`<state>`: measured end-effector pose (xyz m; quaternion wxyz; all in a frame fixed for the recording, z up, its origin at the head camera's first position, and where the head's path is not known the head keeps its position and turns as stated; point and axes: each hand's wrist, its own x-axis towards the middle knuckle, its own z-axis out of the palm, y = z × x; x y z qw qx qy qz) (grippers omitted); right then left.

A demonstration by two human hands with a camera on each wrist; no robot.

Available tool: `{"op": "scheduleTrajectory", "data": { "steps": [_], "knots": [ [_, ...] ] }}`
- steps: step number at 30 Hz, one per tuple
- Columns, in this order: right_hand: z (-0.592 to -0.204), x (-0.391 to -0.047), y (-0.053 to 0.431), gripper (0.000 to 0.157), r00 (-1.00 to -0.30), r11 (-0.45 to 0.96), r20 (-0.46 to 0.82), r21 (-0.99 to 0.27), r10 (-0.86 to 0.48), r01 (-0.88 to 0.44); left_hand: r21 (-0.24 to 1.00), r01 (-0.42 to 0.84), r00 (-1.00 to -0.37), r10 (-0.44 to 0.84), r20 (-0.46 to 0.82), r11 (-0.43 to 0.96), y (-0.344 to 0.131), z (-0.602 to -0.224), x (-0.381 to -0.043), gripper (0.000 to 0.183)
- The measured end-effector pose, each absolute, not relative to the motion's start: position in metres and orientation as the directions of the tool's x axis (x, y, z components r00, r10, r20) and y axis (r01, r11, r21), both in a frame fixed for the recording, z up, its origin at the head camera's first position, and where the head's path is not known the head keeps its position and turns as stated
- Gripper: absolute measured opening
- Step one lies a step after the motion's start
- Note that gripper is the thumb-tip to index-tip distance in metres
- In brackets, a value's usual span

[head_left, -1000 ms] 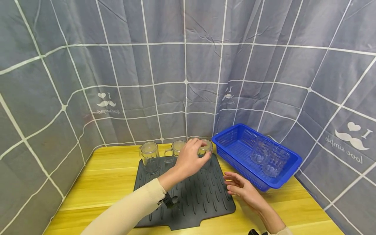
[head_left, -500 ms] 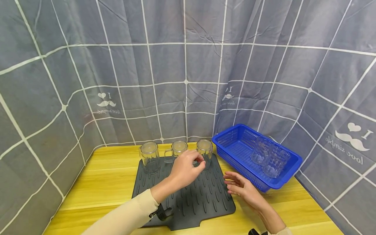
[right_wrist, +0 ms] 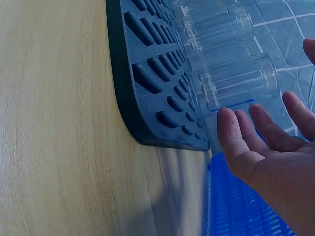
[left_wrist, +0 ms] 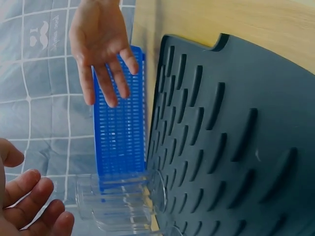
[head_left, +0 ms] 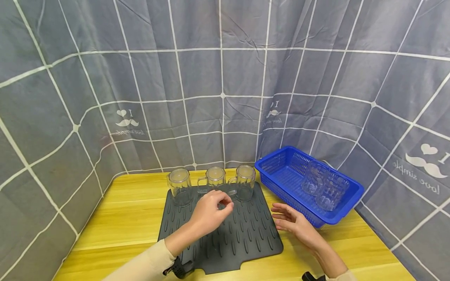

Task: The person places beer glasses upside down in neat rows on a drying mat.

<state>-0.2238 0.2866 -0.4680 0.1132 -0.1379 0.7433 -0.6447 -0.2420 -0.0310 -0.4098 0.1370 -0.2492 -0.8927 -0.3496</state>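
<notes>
Covering part of the worktop, a dark mat lies beside a blue basket; left hand, over the mat, and right hand, near the basket, are loosely bent and empty; three glass mugs line the mat's far edge.

Left hand is loosely curled, right hand relaxed.

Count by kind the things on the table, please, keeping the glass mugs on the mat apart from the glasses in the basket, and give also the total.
Mat: 1
Basket: 1
Glass mugs on the mat: 3
Glasses in the basket: 2
Total: 7
</notes>
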Motion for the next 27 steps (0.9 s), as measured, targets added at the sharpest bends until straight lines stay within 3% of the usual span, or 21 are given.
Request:
{"op": "scheduleTrajectory", "data": {
  "steps": [18,27],
  "knots": [
    [-0.466,-0.225,0.286,0.059,-0.941,0.091,0.009,-0.995,-0.337,-0.042,0.683,0.451,-0.858,0.490,0.153,0.575,-0.055,-0.429,-0.235,0.011],
    [-0.459,-0.227,0.287,0.059,-0.934,0.119,0.005,-0.992,-0.357,-0.051,0.731,0.420,-0.857,0.501,0.123,0.538,-0.063,-0.439,-0.233,0.013]
  ]
}}
